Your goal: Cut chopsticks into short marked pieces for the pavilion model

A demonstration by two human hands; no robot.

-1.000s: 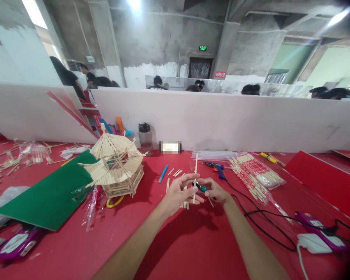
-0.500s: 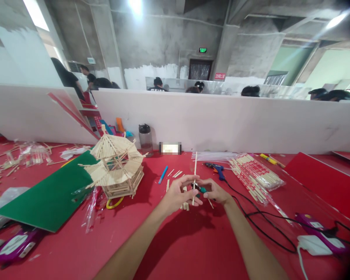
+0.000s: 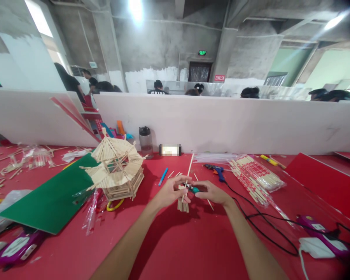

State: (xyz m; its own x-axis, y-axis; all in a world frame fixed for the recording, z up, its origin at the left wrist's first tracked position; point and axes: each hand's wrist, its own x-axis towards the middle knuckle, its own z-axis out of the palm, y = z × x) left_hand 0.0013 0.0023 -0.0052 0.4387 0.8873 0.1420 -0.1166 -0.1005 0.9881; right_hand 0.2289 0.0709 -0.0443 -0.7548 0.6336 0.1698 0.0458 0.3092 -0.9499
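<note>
My left hand (image 3: 169,193) pinches a long pale wooden stick (image 3: 190,165), which slants up and away over the red table. In my right hand (image 3: 214,193) are small pliers with green handles (image 3: 195,189); their metal jaws meet the stick close to my left fingers. Whether the jaws are closed is too small to tell. Below my left fingers lies a row of short cut sticks (image 3: 183,206), partly hidden by the hand. Another thin stick (image 3: 210,205) rests under my right hand.
To the left stands a stick-built pavilion model (image 3: 125,177) beside a green board (image 3: 46,194). A bottle (image 3: 146,142) and blue pen (image 3: 163,176) are behind my hands. On the right lie a glue gun (image 3: 219,173), its black cable, bagged sticks (image 3: 247,175) and a red board (image 3: 326,182).
The long stick has tilted from nearly upright to a slant, its far end leaning away. Both hands have shifted slightly left, and the pliers' jaws now meet the stick in clearer view.
</note>
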